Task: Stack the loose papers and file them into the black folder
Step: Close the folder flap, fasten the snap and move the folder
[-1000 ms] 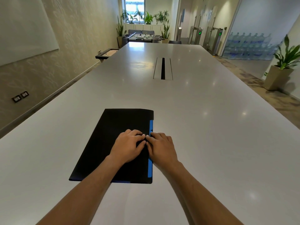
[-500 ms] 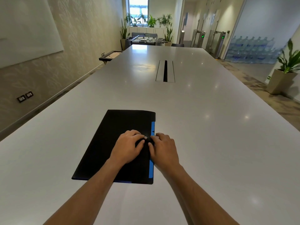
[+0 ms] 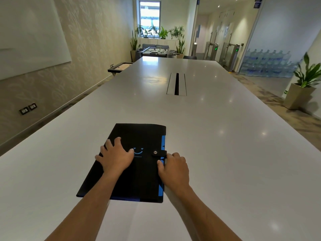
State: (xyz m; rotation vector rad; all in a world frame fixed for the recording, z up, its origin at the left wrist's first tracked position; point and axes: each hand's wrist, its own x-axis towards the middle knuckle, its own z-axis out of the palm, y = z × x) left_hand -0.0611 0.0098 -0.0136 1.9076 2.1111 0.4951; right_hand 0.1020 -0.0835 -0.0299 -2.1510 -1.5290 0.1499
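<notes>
The black folder [image 3: 139, 136] lies closed on the white table [image 3: 225, 153] just in front of me. A blue strip [image 3: 163, 141] shows along its right side. A black strap with a silver snap [image 3: 155, 152] is fastened across the cover, next to a small blue logo. My left hand [image 3: 116, 158] rests flat on the cover's left half, fingers spread. My right hand [image 3: 174, 168] sits at the folder's right edge below the strap, thumb on the cover and fingers curled against the edge. No loose papers are visible.
A cable slot [image 3: 176, 84] runs down the middle of the long table, farther away. A small side table [image 3: 119, 66] stands at the left wall. A potted plant [image 3: 302, 91] stands on the floor at the right.
Both hands were together on the strap at the folder's right side. Now they are apart: the left slid onto the cover, the right moved to the edge, and the fastened snap shows.
</notes>
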